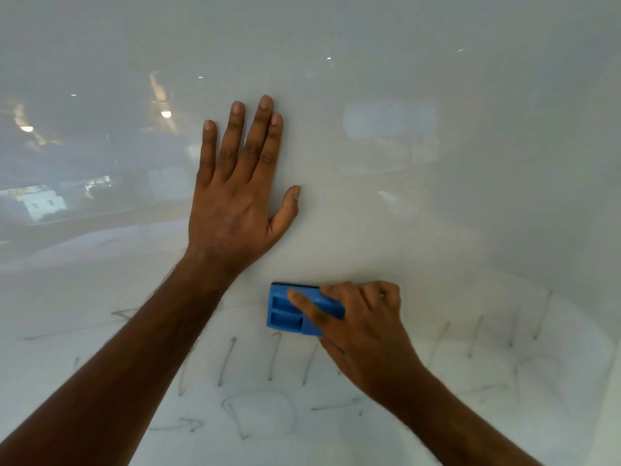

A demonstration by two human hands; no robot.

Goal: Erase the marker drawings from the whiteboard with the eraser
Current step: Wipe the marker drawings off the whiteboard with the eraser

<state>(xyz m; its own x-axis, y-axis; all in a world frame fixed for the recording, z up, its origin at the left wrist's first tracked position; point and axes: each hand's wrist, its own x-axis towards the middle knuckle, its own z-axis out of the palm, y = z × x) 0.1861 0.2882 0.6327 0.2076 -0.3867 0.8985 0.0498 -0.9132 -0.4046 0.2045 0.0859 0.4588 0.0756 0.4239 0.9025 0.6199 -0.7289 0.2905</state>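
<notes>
A glossy whiteboard fills the whole view. Faint grey marker drawings cover its lower part: short slanted strokes, a rounded box shape and a few arrows. My left hand lies flat on the board with its fingers spread, above the drawings. My right hand presses a blue plastic eraser against the board, just above the row of slanted strokes. The index finger lies across the eraser's back and the other fingers curl over its right end.
The upper board is bare and mirrors room lights and furniture at the left. At the far right the board's edge curves down.
</notes>
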